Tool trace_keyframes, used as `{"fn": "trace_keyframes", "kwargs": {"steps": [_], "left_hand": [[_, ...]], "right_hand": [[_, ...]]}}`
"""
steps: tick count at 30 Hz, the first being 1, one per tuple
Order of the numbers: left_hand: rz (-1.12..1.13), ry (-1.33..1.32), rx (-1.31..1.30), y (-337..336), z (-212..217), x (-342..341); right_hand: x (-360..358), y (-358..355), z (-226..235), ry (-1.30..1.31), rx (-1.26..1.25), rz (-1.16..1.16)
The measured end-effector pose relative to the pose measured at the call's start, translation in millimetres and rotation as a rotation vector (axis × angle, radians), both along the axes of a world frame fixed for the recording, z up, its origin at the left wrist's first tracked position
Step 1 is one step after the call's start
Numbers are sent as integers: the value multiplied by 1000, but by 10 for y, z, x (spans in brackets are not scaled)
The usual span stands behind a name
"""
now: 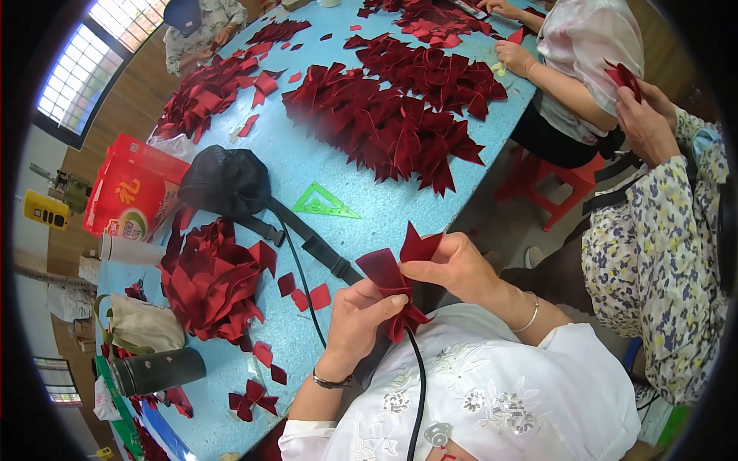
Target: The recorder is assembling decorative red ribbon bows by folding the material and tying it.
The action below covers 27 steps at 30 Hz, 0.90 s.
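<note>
Together, left hand [356, 319], right hand [457, 269] pinching folded red fabric [382, 270]

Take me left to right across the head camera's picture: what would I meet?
Yellow device → red package → black pouch → left hand → right hand, both hands holding dark red fabric → red stool → a co-worker's floral shirt.
</note>
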<state>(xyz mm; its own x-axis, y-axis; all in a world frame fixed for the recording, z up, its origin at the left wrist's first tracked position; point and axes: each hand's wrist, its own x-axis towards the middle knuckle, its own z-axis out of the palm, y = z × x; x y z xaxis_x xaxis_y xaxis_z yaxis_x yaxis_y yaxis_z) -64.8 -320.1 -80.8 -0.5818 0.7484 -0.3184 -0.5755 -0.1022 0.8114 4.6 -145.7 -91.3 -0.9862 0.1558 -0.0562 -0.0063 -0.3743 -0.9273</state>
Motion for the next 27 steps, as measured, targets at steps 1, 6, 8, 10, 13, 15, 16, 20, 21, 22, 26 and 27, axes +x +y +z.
{"fn": "trace_keyframes", "kwargs": {"steps": [1,6,8,10,13,15,16,20,21,22,26,27], "left_hand": [[2,1,-8,1,-17,4],[42,-2,-64,36,-11,-22],[49,3,-70,56,-42,-40],[49,22,-85,67,-75,-55],[25,20,-87,144,-60,-47],[21,59,-147,215,-14,46],[15,119,-179,311,-2,54],[112,114,-199,671,578,448],[120,151,-199,742,708,551],[144,180,-210,786,824,665],[26,243,-168,928,1212,940],[3,259,-187,967,1264,992]], "right_hand": [[-11,-16,-12,-13,-36,-4],[-42,-36,-51,-6,-9,-29],[-66,-11,-9,22,8,-47],[-73,2,-4,40,19,-63],[4,92,15,5,139,-42],[120,87,130,-15,66,-54],[133,201,242,-23,7,-67],[405,533,504,60,126,-64],[500,577,571,100,221,-87],[590,600,638,132,304,-95],[870,742,812,465,682,-293],[932,789,800,562,773,-338]]}}
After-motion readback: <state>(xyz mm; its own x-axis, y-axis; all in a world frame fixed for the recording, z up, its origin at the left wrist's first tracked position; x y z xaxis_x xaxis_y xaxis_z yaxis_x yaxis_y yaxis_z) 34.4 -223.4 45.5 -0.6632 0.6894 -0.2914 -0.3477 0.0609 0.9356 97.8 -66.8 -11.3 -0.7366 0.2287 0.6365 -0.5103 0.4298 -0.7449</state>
